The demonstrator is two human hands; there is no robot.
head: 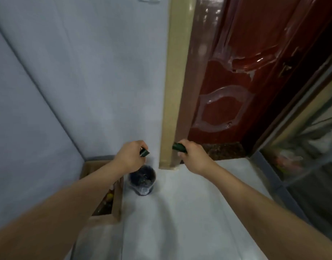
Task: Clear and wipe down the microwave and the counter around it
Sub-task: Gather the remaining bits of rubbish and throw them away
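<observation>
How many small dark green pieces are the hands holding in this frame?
2. One dark green piece is pinched in the left hand above the bin; the other is gripped in the right hand by the door frame. Parts are hidden by fingers.

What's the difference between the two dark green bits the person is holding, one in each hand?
The left hand holds its green piece above the dark bin; the right hand holds its green piece off to the side, before the door frame. The right piece looks longer. Both are dark green, pinched at fingertips.
</observation>
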